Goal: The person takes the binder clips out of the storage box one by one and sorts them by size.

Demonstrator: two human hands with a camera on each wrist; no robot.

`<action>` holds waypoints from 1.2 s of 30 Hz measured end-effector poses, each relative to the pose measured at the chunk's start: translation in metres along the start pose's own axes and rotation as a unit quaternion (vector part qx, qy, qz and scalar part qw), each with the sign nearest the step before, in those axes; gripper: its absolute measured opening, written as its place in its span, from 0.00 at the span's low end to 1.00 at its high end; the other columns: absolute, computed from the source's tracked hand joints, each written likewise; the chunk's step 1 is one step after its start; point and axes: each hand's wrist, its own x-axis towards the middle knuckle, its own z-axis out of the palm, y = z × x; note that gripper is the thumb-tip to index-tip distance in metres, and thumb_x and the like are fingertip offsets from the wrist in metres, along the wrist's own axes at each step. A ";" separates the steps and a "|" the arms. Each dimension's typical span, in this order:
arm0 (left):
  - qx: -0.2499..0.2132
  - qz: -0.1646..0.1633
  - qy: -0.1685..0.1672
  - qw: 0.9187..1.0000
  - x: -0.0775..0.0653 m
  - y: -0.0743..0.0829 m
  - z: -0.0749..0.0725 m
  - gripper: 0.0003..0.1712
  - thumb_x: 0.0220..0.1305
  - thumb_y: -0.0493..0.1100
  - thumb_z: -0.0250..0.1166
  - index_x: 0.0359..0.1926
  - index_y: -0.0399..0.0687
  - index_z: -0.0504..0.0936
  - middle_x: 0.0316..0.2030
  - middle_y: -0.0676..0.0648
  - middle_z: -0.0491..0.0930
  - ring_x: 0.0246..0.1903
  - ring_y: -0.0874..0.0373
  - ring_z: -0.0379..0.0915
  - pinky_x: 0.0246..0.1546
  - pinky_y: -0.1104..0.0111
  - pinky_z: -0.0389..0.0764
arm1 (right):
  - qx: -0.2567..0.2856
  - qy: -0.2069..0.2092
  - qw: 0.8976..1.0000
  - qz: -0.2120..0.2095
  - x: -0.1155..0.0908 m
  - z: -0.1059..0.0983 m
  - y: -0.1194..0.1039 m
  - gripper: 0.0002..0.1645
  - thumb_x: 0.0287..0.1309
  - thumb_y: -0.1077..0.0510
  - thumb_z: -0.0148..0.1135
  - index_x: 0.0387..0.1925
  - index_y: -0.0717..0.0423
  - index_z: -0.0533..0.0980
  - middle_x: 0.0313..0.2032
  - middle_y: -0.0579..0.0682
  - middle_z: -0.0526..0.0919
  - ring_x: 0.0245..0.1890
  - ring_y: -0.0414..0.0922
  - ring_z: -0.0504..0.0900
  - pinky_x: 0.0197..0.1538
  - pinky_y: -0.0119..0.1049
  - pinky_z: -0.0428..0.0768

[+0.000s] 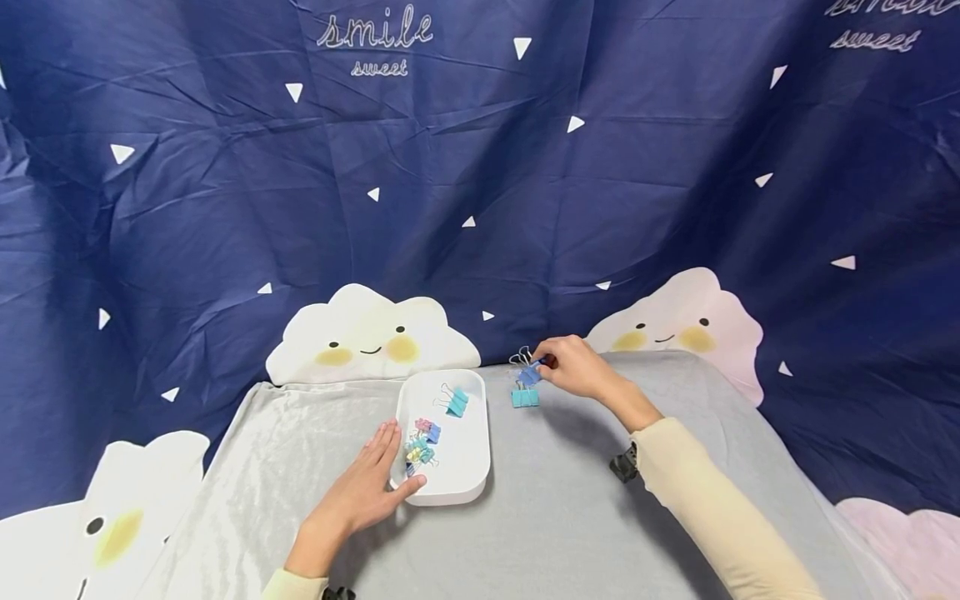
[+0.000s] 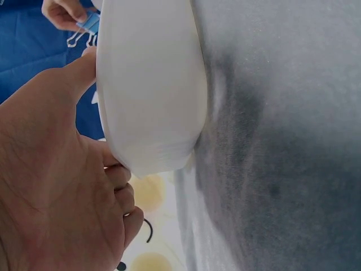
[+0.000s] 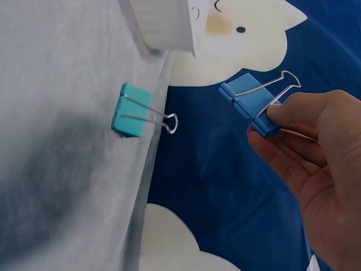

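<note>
In the head view my right hand (image 1: 573, 365) is above the far part of the cloth. Its thumb and fingers pinch one end of a blue binder clip (image 3: 254, 101), whose wire handles stick out. Just below it in the head view, a teal binder clip (image 1: 525, 398) sits on the cloth. My left hand (image 1: 363, 483) rests against the near left corner of a white tray (image 1: 465, 467), fingers extended along its left rim and thumb at the front edge. Inside the tray, another teal binder clip (image 1: 457, 403) lies apart from a small pile of colourful clips (image 1: 422, 450) beside my left fingers.
Grey cloth (image 1: 555, 517) covers the table. Behind its far edge hangs a dark blue curtain (image 1: 480, 167) printed with clouds and white triangles. A dark wrist device (image 1: 624, 464) shows at the right sleeve's cuff.
</note>
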 end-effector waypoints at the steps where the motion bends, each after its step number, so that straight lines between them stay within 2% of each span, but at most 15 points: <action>1: 0.000 0.000 0.000 1.000 0.001 0.000 0.000 0.59 0.74 0.72 0.58 0.83 0.33 0.52 0.85 0.36 0.48 0.86 0.41 0.41 0.86 0.47 0.51 | 0.000 0.000 1.000 0.003 -0.001 0.000 0.003 0.07 0.58 0.66 0.72 0.39 0.60 0.89 0.33 0.49 0.90 0.30 0.39 0.84 0.37 0.38 0.86; 12: -0.001 -0.001 -0.004 1.000 0.001 0.000 -0.001 0.59 0.74 0.73 0.57 0.84 0.33 0.51 0.85 0.37 0.47 0.86 0.42 0.41 0.86 0.47 0.51 | 0.002 -0.011 0.999 0.050 -0.014 -0.002 0.029 0.08 0.58 0.66 0.70 0.41 0.60 0.89 0.32 0.50 0.90 0.31 0.42 0.86 0.39 0.44 0.87; 17: 0.000 0.000 -0.002 1.000 0.001 0.000 -0.001 0.59 0.74 0.72 0.57 0.84 0.33 0.51 0.85 0.37 0.47 0.86 0.42 0.41 0.86 0.48 0.51 | 0.000 -0.006 0.998 0.058 -0.020 0.001 0.038 0.09 0.58 0.66 0.70 0.41 0.61 0.88 0.32 0.51 0.90 0.32 0.43 0.86 0.41 0.45 0.87; 22: 0.002 0.000 -0.005 1.000 0.001 0.000 -0.001 0.59 0.74 0.73 0.57 0.84 0.33 0.51 0.85 0.37 0.47 0.86 0.42 0.41 0.86 0.48 0.51 | 0.000 0.001 0.998 0.061 -0.026 0.005 0.048 0.11 0.57 0.67 0.70 0.42 0.63 0.88 0.37 0.55 0.91 0.33 0.44 0.87 0.43 0.44 0.88; 36: -0.006 -0.003 -0.005 1.000 0.001 0.001 -0.001 0.59 0.74 0.73 0.57 0.84 0.34 0.51 0.85 0.37 0.47 0.86 0.42 0.41 0.86 0.47 0.51 | 0.029 0.004 0.993 0.113 -0.039 0.020 0.071 0.07 0.59 0.67 0.70 0.39 0.62 0.88 0.32 0.53 0.91 0.32 0.44 0.88 0.39 0.38 0.87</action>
